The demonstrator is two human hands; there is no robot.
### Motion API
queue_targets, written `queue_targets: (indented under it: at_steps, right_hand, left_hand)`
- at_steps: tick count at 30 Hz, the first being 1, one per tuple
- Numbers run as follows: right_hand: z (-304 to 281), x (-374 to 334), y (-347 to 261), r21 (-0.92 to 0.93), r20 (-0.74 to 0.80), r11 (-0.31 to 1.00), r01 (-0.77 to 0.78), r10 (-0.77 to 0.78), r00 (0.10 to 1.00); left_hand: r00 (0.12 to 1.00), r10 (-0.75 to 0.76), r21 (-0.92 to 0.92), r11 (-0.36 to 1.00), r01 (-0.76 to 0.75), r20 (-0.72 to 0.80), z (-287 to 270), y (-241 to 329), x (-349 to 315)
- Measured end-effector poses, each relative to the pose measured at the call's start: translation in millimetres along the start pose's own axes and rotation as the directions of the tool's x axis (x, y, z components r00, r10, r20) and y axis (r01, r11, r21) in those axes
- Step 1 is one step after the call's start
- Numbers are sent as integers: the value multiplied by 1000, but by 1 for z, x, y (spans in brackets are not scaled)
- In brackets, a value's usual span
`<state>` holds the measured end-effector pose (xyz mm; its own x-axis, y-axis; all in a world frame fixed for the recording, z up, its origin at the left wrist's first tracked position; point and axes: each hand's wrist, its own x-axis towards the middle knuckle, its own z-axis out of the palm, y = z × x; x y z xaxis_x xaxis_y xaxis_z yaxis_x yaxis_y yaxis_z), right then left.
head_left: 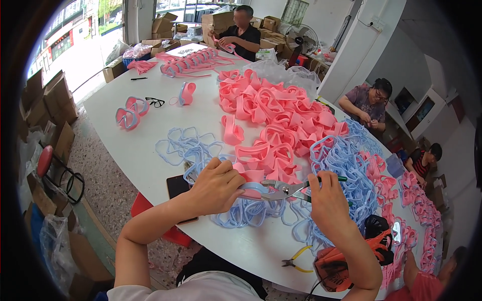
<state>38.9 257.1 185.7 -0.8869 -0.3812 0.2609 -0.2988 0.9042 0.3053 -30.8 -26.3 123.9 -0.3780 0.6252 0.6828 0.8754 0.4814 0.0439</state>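
Near the middle of the table's front side, my left hand is closed on a pink goggle piece with a light-blue rim. My right hand grips the green handles of metal pliers, whose jaws meet the right end of that piece. Whether the jaws are fully closed is hard to see. Beneath and beside my hands lie loose light-blue goggle rings. A heap of soft pink goggle bodies rises beyond them, and a tangled heap of blue rings spreads to the right.
A dark phone lies by my left forearm. Yellow-handled cutters and an orange-and-black bag sit at the front right. Joined pink-and-blue goggle pieces and black glasses are at left. Several people work around the table.
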Motion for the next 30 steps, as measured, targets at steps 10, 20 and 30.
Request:
queue_targets:
  at_steps: [10,20,30]
  right_hand:
    - [-9,11,3,-168,-61,985,28,-39,997]
    - [2,4,2,-201,-132,980,10,-37,991]
    - [9,6,2,-219,-131,974,-60,31,991]
  left_hand:
    - [1000,25,8,1000,-25,1,7,3,6]
    - [999,16,40,999,-17,28,10,7,6]
    - [977,-209,-168,963,211,26,10,11,12]
